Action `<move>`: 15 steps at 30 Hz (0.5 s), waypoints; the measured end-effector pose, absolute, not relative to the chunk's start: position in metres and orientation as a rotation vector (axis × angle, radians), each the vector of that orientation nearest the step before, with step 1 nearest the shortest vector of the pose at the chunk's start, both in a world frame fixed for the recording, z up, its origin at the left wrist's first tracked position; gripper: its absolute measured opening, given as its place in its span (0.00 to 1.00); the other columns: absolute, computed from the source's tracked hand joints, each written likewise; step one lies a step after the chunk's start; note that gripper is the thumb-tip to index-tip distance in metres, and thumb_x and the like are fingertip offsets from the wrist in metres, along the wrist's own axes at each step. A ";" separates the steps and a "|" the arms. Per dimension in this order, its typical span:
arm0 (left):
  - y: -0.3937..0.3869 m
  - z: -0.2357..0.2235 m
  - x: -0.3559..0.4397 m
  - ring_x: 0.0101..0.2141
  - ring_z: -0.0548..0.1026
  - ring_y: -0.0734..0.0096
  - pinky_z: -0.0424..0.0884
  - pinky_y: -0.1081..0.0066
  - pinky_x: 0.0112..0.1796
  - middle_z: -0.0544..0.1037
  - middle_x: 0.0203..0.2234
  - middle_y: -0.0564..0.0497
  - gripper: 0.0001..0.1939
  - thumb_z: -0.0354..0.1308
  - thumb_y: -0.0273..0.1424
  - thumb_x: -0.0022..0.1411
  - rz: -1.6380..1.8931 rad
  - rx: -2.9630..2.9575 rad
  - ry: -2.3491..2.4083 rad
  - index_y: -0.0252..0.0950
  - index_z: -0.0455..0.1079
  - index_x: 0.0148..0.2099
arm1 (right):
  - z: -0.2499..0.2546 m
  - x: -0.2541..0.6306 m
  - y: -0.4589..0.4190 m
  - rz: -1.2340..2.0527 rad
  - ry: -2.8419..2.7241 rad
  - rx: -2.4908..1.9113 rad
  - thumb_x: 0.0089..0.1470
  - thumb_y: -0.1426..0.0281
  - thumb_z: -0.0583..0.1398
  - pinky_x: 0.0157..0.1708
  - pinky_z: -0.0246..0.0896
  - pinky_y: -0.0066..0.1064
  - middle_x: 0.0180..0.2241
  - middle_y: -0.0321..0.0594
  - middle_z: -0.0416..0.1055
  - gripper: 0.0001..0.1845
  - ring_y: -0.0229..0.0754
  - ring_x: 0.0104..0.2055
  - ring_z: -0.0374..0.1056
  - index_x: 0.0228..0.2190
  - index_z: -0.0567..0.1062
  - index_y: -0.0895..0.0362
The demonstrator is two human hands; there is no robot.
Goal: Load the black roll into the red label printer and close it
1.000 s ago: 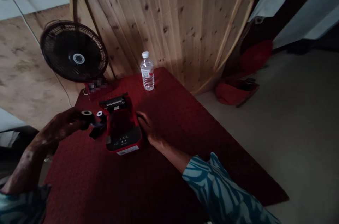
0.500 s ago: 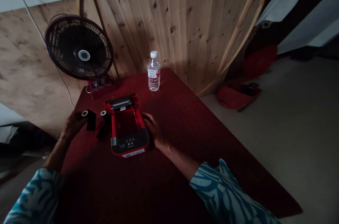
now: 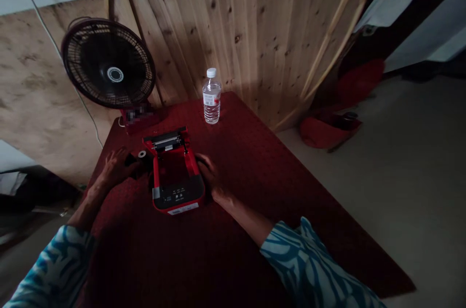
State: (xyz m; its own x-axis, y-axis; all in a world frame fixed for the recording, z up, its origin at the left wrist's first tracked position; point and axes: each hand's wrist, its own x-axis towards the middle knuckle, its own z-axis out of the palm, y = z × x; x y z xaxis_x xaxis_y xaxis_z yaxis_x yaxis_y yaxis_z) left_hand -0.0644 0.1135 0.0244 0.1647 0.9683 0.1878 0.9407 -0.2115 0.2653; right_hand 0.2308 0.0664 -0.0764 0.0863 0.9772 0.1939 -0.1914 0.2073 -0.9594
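Note:
A small red printer [image 3: 176,179] sits on the red table [image 3: 236,230] with its lid [image 3: 165,140] open and its paper bay empty. My right hand [image 3: 210,177] lies against the printer's right side, fingers curled onto it. My left hand [image 3: 117,167] rests on the table left of the printer, fingers closed over a dark paper roll [image 3: 129,159]. A second dark roll with a white core [image 3: 142,154] stands between that hand and the printer. Both sleeves are blue and white.
A black desk fan [image 3: 108,63] stands at the table's back left with a cable up the wall. A clear water bottle [image 3: 211,97] stands at the back edge before the wooden panel [image 3: 236,17]. Red cushions [image 3: 327,128] lie on the floor right.
My left hand came down from mid-air to the table with the roll and slid right toward the printer. The right hand stayed at the printer's side.

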 end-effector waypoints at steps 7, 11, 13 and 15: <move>0.115 0.020 -0.044 0.52 0.73 0.51 0.62 0.48 0.55 0.80 0.45 0.41 0.12 0.58 0.34 0.56 0.567 2.334 1.920 0.38 0.72 0.43 | -0.073 0.231 0.065 1.132 -1.072 -0.955 0.55 0.60 0.57 0.58 0.58 0.43 0.49 0.40 0.73 0.17 0.47 0.55 0.67 0.44 0.75 0.49; 0.095 0.038 -0.049 0.38 0.78 0.57 0.74 0.62 0.40 0.79 0.35 0.46 0.18 0.59 0.41 0.50 0.918 1.977 1.849 0.37 0.67 0.41 | -0.072 0.231 0.065 1.130 -1.090 -0.942 0.55 0.60 0.56 0.58 0.58 0.43 0.50 0.39 0.73 0.17 0.46 0.55 0.66 0.45 0.75 0.49; 0.079 0.053 -0.049 0.38 0.78 0.58 0.75 0.64 0.39 0.79 0.34 0.47 0.20 0.61 0.42 0.48 1.062 1.802 1.790 0.37 0.66 0.40 | -0.073 0.231 0.065 1.131 -1.093 -0.934 0.56 0.60 0.56 0.57 0.59 0.42 0.50 0.39 0.73 0.17 0.46 0.55 0.67 0.45 0.75 0.49; 0.062 0.068 -0.044 0.39 0.78 0.58 0.75 0.64 0.40 0.79 0.37 0.47 0.21 0.62 0.43 0.49 1.074 1.759 1.736 0.37 0.66 0.42 | -0.075 0.231 0.066 1.130 -1.098 -0.931 0.56 0.60 0.56 0.57 0.59 0.42 0.50 0.38 0.73 0.17 0.46 0.55 0.67 0.46 0.75 0.48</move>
